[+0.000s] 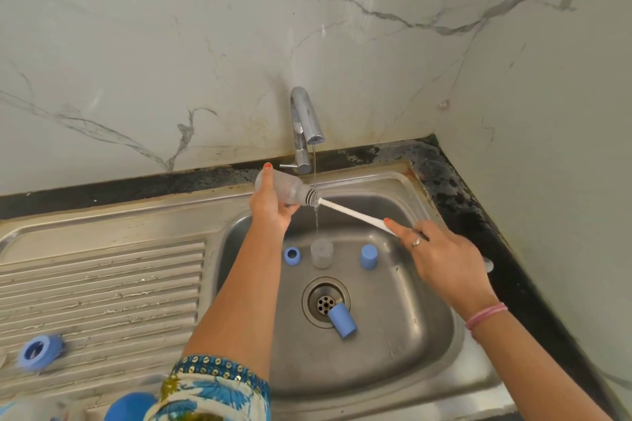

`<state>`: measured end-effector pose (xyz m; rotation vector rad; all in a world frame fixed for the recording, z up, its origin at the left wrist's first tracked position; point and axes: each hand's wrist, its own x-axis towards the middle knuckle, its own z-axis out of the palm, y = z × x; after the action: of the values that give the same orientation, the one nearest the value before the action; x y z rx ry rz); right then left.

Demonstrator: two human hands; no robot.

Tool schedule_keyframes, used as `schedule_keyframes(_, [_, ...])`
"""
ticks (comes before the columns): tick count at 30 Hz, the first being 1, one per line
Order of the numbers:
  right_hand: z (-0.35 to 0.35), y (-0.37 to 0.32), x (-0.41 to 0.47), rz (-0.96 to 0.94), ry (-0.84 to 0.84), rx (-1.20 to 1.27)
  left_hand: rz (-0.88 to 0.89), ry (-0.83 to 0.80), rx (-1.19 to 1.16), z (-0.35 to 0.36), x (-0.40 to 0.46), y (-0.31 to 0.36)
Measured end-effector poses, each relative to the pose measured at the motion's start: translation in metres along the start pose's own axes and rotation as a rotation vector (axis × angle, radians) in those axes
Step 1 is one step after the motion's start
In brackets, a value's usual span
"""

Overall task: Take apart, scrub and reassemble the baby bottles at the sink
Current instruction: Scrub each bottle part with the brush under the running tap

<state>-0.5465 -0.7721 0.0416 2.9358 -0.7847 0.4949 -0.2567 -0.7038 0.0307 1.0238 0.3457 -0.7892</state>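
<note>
While a thin stream runs from the chrome tap, grips the clear bottle over the back of the steel sink with the left hand, fingers curled round its body, neck tipped to the right. Pinches the white brush by the far end of its handle with the right hand, index finger laid straight along the shaft, bristle head sitting right at the bottle's mouth under the water. Down in the basin: a blue ring on the left, a clear cap standing just beside it under the stream, a blue cap upright to the right, and a second blue cap lying on its side, touching the drain. Out on the ribbed draining board, well apart from the basin, another blue ring, blurred. At the bottom edge, a patterned sleeve and a blue round object, too cropped to tell what.
</note>
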Motion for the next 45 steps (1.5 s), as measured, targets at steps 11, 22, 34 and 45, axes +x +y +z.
schedule_keyframes(11, [-0.007,0.007,0.004,0.344,-0.466,0.716,0.012,-0.132,0.0,0.009,-0.007,0.005])
schedule_keyframes(22, [-0.006,0.004,0.009,0.729,-0.562,1.23,-0.012,-0.092,-0.191,-0.001,-0.018,-0.008])
schedule_keyframes(34, [-0.012,0.024,-0.001,0.034,-0.062,-0.185,0.026,-0.041,0.089,-0.001,-0.029,-0.004])
schedule_keyframes(45, [-0.014,-0.002,0.008,0.532,-0.573,1.189,-0.029,-0.253,0.028,-0.005,-0.033,-0.003])
